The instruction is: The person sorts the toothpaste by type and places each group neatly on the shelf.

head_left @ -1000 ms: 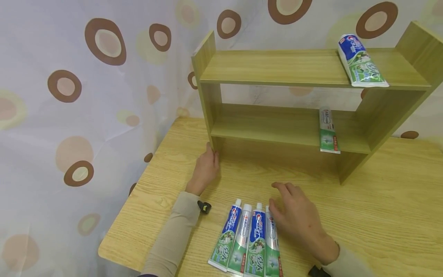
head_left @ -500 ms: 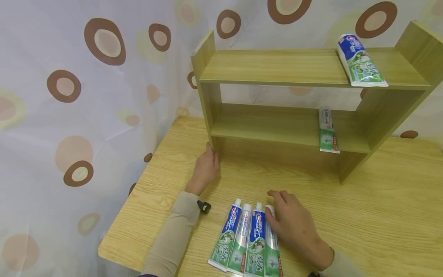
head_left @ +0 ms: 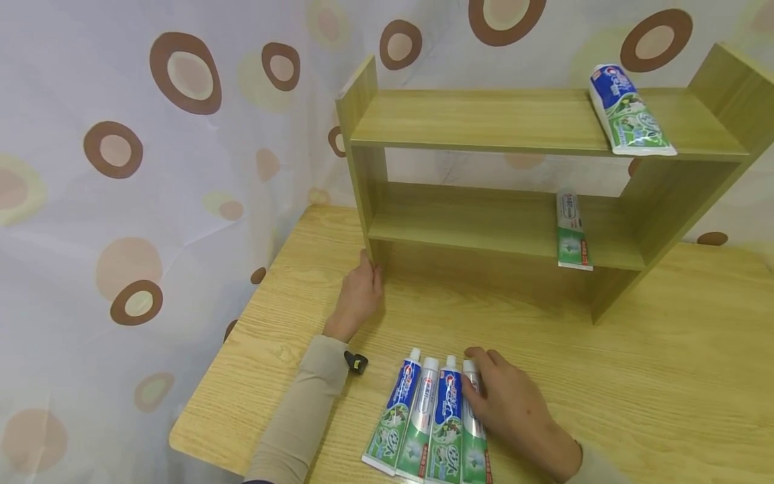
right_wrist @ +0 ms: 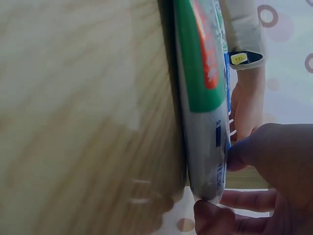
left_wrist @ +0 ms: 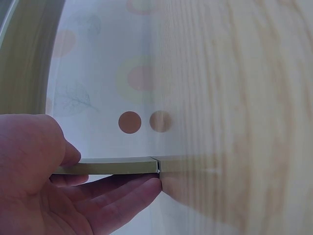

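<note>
My left hand (head_left: 358,292) grips the lower left side panel of a wooden shelf (head_left: 508,119). In the left wrist view, the panel edge (left_wrist: 117,166) lies between the thumb and the fingers. My right hand (head_left: 514,403) is over the cap end of the rightmost toothpaste tube (head_left: 474,430), a silver and green one lying on the table. Its thumb is against the tube's upper face and a fingertip is right at the cap end in the right wrist view. Left of it lie a blue-green tube (head_left: 446,423), a silver-green tube (head_left: 417,423) and another blue-green tube (head_left: 394,420).
A blue-green toothpaste tube (head_left: 630,111) lies on the top shelf board, and a silver-green tube (head_left: 572,232) on the middle board, each near the right end. The wooden table (head_left: 260,376) has its left edge beside a patterned wall covering (head_left: 199,202).
My right hand has moved left and slightly toward me, coming over the cap end of the rightmost tube. The left hand has stayed on the shelf panel.
</note>
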`<state>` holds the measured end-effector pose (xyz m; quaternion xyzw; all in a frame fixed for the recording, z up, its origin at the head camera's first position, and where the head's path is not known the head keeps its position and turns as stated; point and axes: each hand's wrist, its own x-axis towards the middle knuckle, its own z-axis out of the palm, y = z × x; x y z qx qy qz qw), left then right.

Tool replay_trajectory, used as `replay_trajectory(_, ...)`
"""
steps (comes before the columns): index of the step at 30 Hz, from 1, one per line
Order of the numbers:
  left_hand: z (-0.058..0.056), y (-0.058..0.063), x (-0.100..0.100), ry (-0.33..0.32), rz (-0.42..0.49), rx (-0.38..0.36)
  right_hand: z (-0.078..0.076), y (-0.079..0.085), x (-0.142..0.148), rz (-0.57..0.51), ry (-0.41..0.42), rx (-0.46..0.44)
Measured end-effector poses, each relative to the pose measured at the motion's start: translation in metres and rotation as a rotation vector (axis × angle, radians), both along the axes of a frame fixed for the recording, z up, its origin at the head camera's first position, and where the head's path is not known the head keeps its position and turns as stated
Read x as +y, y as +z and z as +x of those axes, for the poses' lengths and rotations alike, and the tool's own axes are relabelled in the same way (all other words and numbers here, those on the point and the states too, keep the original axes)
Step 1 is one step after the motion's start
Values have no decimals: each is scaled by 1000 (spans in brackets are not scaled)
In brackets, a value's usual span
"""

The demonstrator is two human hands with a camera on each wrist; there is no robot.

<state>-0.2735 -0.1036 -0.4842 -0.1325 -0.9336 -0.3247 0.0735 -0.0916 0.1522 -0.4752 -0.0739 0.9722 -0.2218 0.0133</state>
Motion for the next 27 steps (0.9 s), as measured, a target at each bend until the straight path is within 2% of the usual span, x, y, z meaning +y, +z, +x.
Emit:
replay_trajectory(10,-1,-2,-1,-4,2,-1,8,-1,-3,-106,-4,-77)
replay_trajectory(16,-1,-2,0,-4,-1,6,16,1,-2,-92,7,-132)
replay_trajectory(23,0,-2,0,-2,-1,2,28,4,-3,-54,50,-150)
replay_trajectory(27,0,-1,0,-5,-4,12,30,7,-5,-32,47,-198)
